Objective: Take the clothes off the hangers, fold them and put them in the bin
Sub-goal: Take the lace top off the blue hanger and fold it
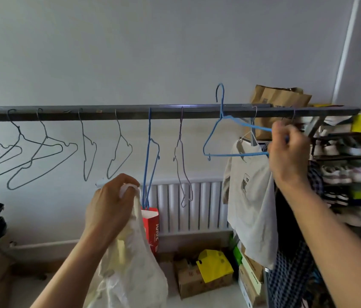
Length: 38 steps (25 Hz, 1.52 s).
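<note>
A: Left hand (110,203)?
B: Clenched round the top of a cream garment (130,270); the cloth hangs limp from the fist, below the rail (130,113) and in front of it; no hanger in it.
A: Right hand (288,152)?
B: Fingers curled round the right end of a blue hanger (237,154); the hanger is bare and tilted; its hook stands above the rail, neck crossing in front of it; touching the rail or not, cannot tell.
A: Clothes on the rail?
B: Beige shirt (250,196) hung under the rail's right part, just behind the right hand; dark checked garment (292,263) right of the shirt, partly hidden by the right arm; what it hangs from can't be made out.
A: Rest of the rail?
B: Bare wire hangers (90,152) strung along its left and middle; second blue hanger (150,163) among them, edge-on.
A: Below?
B: White radiator (197,203) on the wall under the rail's middle; red carton (151,227) at the radiator's left end, beside the cream garment; cardboard box (193,283) on the floor under the rail, yellow bag (215,265) on top; shoe rack (348,156) past the rail's right end, blurred.
</note>
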Available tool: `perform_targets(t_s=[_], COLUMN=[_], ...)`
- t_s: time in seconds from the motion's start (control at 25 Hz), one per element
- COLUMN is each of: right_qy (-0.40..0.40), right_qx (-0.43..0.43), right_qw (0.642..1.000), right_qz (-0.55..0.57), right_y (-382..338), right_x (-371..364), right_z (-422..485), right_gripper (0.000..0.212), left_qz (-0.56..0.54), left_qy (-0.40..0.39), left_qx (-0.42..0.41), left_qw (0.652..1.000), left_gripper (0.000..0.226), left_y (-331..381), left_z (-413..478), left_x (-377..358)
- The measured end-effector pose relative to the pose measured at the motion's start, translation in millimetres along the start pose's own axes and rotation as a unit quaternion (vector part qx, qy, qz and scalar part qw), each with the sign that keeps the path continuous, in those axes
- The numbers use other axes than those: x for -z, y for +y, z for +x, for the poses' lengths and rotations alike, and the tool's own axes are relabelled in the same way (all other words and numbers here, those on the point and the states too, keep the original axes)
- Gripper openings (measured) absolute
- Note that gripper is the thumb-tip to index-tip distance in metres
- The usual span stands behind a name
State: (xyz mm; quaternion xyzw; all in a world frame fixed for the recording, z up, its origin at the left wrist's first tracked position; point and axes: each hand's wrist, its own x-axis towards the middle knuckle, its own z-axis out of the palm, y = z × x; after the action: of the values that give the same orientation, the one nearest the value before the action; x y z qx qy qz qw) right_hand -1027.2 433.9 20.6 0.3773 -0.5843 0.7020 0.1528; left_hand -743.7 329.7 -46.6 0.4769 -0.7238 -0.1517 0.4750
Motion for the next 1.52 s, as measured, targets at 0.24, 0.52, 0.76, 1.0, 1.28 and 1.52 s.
perform_targets(t_s=[0.24,0.52,0.76,1.0,1.28,1.52], right_qy=[-0.031,-0.090,-0.069,-0.543,-0.328,-0.338], right_qx=[-0.014,-0.121,0.060,0.022,0.053,0.105], right_qw=[0.998,0.983,0.994,0.815,0.891,0.905], right_qz=[-0.056,-0.100,-0.057,-0.201,-0.309,-0.235], right_y=[30.2,64.7,30.7,24.1,5.6,0.7], right_x=[-43.4,-48.1,-58.8,-96.0,-82.9,-86.8], right_z=[-43.6,-74.4,-149.3,-206.2,-150.6,-128.3], right_gripper=[0.044,0.044,0.044,0.016,0.012,0.031], left_qz=[-0.153,-0.158,-0.163,-0.179,0.302,0.192], left_qy=[0.001,-0.045,-0.051,-0.008,0.074,-0.061], left_qx=[0.058,0.019,-0.031,-0.026,-0.014,-0.028], left_qw=[0.987,0.986,0.985,0.984,0.950,0.979], left_gripper=[0.011,0.004,0.004,0.013,0.010,0.023], left_y=[-9.3,-8.3,-8.5,-23.2,-88.6,-116.6], left_z=[10.0,5.6,6.1,4.8,-10.0,3.4], left_x=[26.0,29.6,28.2,46.9,72.6,72.6])
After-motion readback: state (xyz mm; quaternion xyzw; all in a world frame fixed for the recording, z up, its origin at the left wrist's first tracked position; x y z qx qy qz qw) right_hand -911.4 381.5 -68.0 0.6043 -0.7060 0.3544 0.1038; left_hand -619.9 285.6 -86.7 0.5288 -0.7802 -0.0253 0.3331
